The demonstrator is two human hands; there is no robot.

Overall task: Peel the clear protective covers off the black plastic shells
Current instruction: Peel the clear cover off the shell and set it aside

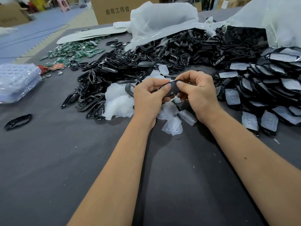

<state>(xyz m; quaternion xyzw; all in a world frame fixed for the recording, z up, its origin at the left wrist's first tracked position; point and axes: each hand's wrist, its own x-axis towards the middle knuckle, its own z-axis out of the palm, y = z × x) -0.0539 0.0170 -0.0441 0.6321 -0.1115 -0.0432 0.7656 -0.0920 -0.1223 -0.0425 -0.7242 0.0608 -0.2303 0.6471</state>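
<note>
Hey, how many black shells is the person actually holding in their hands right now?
1. A single black shell is pinched between the left hand and the right hand, above the heap of peeled clear covers. The fingers could hide another.

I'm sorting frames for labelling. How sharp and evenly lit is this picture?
Head view: both hands and the black shell they pinch are sharp; soft even light, faint forearm shadows on the grey table; wide-angle bending at edges; far cardboard box slightly soft.
</note>
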